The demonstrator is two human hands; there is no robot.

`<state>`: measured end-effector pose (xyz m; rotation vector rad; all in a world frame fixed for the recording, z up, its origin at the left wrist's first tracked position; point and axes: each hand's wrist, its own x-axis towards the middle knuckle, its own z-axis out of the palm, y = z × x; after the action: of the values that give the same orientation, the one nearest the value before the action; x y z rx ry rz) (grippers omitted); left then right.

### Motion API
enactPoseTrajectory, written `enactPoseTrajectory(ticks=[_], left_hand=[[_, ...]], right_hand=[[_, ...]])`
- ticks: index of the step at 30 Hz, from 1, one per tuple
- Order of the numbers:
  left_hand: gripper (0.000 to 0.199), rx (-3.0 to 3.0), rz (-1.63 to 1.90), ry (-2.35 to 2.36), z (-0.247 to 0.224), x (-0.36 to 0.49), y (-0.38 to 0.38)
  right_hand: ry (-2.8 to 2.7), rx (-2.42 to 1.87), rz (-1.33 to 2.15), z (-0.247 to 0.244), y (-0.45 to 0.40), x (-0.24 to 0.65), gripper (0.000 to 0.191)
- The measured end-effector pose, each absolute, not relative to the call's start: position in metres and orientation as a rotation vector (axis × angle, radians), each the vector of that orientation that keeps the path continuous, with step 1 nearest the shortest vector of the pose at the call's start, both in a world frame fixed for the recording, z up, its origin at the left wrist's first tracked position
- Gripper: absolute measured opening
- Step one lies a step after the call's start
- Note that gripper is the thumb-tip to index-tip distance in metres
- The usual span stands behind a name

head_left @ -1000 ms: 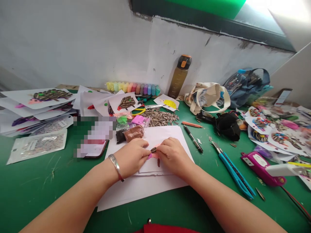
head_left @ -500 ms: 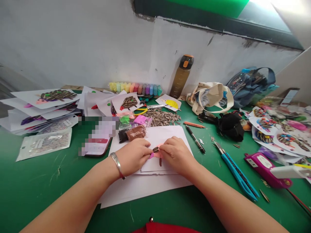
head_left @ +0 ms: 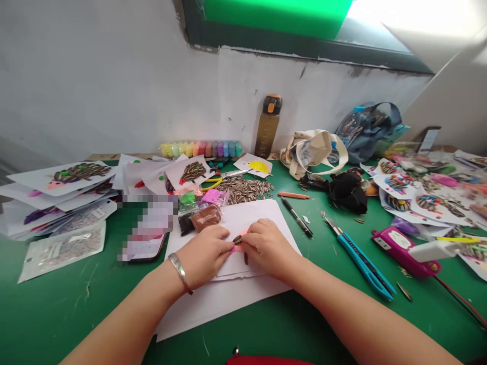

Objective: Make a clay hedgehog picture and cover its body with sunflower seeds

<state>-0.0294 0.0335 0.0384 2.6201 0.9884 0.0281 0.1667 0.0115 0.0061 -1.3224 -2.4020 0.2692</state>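
Over a small white sheet point(head_left: 224, 274), my two hands meet at a pink clay shape point(head_left: 239, 248) stuck on the paper. A dark striped sunflower seed point(head_left: 238, 239) lies on the clay between my fingertips. My right hand point(head_left: 268, 248) is closed, thumb and fingers pinching at the seed's right end. Closed too, my left hand point(head_left: 207, 253) has its fingertips at the clay's left edge, beside a purple bit point(head_left: 233, 250); what they pinch is hidden. A brown clay strip point(head_left: 246, 259) sticks out below the pink shape, partly covered by my right hand.
Behind the hands are bagged clay point(head_left: 205, 218) and a sunflower seed pile point(head_left: 249, 190). A pen point(head_left: 297, 217), a blue cutter with tweezers point(head_left: 361, 261) and a magenta glue gun point(head_left: 405, 251) lie right. At left are a phone point(head_left: 150, 238) and stacked pictures point(head_left: 57, 187).
The view has shifted, so the scene sits a little further left and the wall objects lower. Both hands stay at the clay shape, with the right fingers now covering more of it.
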Motion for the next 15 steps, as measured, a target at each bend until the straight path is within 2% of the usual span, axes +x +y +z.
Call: enactPoseTrajectory(ticks=[7,15], left_hand=[[0.031,2.595,0.022,0.99,0.041,-0.03,0.036],[0.031,2.551,0.055,1.005,0.044,-0.031,0.036]], right_hand=[[-2.342,-1.372,0.241,0.009,0.021,0.176,0.022],[-2.221,-1.851,0.138,0.031,0.07,0.208,0.027]])
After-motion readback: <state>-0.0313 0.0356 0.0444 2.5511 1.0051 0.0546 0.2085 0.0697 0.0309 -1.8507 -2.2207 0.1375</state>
